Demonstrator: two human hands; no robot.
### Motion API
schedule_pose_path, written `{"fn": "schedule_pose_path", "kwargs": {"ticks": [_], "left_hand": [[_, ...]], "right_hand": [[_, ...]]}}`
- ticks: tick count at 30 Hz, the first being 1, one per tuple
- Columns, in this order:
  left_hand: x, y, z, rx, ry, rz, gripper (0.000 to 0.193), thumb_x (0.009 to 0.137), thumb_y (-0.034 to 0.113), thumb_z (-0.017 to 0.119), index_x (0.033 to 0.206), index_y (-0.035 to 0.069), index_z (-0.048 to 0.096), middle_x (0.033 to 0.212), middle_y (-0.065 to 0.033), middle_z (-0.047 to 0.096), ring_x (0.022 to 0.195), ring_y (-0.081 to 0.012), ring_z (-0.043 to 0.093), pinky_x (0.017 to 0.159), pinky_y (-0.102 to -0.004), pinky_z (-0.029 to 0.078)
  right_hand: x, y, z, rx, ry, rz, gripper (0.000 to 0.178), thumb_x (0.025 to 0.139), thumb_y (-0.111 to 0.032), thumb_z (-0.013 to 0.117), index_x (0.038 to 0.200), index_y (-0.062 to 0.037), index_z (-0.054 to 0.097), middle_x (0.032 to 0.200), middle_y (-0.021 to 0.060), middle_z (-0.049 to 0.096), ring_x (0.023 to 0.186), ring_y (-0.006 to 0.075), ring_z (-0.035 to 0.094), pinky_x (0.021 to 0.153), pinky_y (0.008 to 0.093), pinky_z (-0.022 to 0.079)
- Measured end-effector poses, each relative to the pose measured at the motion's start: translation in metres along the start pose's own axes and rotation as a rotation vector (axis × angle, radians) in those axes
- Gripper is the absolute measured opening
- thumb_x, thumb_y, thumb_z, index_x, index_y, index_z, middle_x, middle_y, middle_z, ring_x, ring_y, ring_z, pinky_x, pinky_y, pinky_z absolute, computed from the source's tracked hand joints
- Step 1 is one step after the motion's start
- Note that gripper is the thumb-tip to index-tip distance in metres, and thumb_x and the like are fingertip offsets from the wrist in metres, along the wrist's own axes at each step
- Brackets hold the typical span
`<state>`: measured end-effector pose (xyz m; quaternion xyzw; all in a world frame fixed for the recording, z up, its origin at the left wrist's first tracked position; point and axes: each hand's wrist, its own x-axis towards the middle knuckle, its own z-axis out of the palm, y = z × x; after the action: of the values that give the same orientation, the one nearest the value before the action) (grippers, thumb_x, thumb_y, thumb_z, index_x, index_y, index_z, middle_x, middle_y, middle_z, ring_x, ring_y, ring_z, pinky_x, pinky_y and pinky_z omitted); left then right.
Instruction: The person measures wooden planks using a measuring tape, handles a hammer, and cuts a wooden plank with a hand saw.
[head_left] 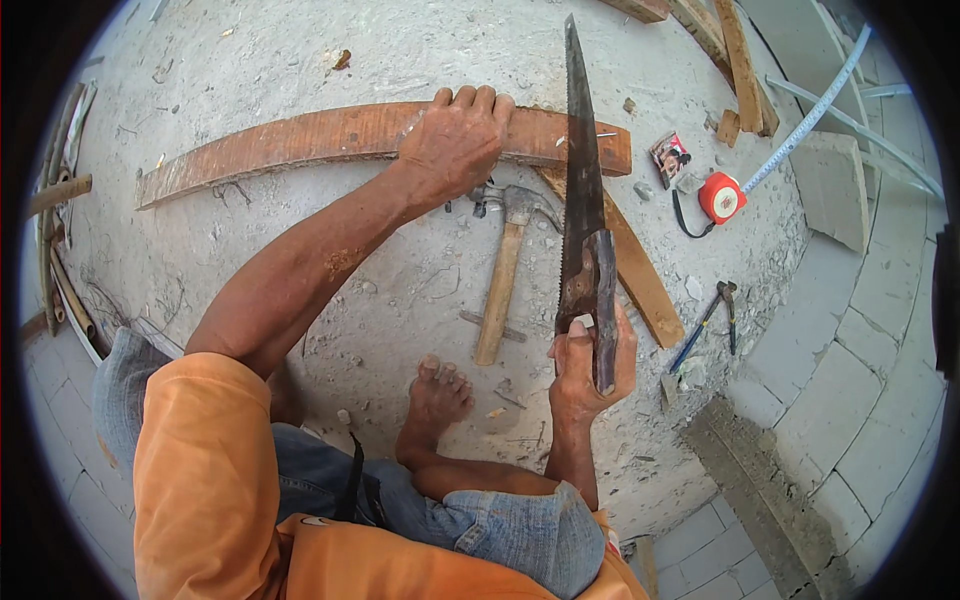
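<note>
the saw (584, 200) is clamped by its handle in the right hand (594, 375), its blade pointed ahead of that grip and seen across the plank (290, 140), though contact cannot be told. farther ahead, left of the blade, the plank is held by the left hand (455, 138), with fingers curled over its far edge. if the plank were rocked on the wood strip (640, 275) seemingly beneath it, the blade could be skidded toward those knuckles.
</note>
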<state>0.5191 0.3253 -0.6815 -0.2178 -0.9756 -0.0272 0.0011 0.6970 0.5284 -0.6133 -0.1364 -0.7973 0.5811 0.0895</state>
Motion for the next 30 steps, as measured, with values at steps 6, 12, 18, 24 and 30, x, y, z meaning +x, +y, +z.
{"fn": "schedule_pose_path", "kwargs": {"ticks": [6, 12, 18, 24, 30], "left_hand": [[0.003, 0.013, 0.003, -0.063, 0.051, 0.04, 0.033, 0.08, 0.003, 0.063, 0.112, -0.002, 0.056, 0.098, -0.0141, 0.061, 0.096, -0.0292, 0.064, 0.085, -0.0423, 0.051], [-0.003, 0.01, 0.0, -0.028, -0.037, 0.029, 0.036, 0.08, 0.003, 0.065, 0.114, -0.002, 0.056, 0.099, -0.0141, 0.061, 0.098, -0.029, 0.064, 0.086, -0.042, 0.051], [-0.003, 0.012, 0.002, -0.021, -0.016, 0.019, 0.042, 0.078, 0.003, 0.066, 0.118, -0.003, 0.056, 0.101, -0.0142, 0.061, 0.099, -0.0287, 0.064, 0.088, -0.0418, 0.051], [0.002, 0.018, 0.0, -0.015, 0.056, 0.046, 0.029, 0.081, 0.004, 0.063, 0.109, -0.002, 0.059, 0.096, -0.0146, 0.063, 0.096, -0.0278, 0.065, 0.085, -0.043, 0.052], [-0.006, 0.004, 0.002, -0.016, -0.024, 0.006, 0.041, 0.079, 0.003, 0.065, 0.118, -0.003, 0.055, 0.102, -0.0146, 0.061, 0.1, -0.0295, 0.063, 0.089, -0.0434, 0.05]], "right_hand": [[0.082, -0.006, 0.043, -0.086, -0.006, -0.118, 0.041, 0.087, 0.006, 0.061, 0.127, 0.0075, 0.059, 0.099, 0.0129, 0.065, 0.067, 0.0125, 0.06, 0.06, 0.0271, 0.05], [0.031, -0.002, 0.019, -0.018, 0.059, -0.026, 0.047, 0.087, 0.007, 0.062, 0.133, 0.0091, 0.055, 0.099, 0.0154, 0.066, 0.064, 0.0127, 0.062, 0.055, 0.0273, 0.051], [0.066, 0.011, 0.028, -0.02, 0.051, -0.119, 0.045, 0.086, 0.003, 0.066, 0.13, 0.0095, 0.057, 0.102, 0.0158, 0.067, 0.069, 0.0149, 0.064, 0.062, 0.029, 0.054], [0.078, 0.014, 0.042, -0.043, 0.046, -0.117, 0.044, 0.086, 0.004, 0.064, 0.129, 0.0085, 0.058, 0.105, 0.0166, 0.067, 0.072, 0.0164, 0.064, 0.067, 0.031, 0.054], [0.013, 0.001, 0.018, -0.025, 0.038, 0.031, 0.041, 0.087, 0.004, 0.062, 0.128, 0.0095, 0.058, 0.1, 0.0164, 0.068, 0.069, 0.0163, 0.065, 0.064, 0.031, 0.054]]}}
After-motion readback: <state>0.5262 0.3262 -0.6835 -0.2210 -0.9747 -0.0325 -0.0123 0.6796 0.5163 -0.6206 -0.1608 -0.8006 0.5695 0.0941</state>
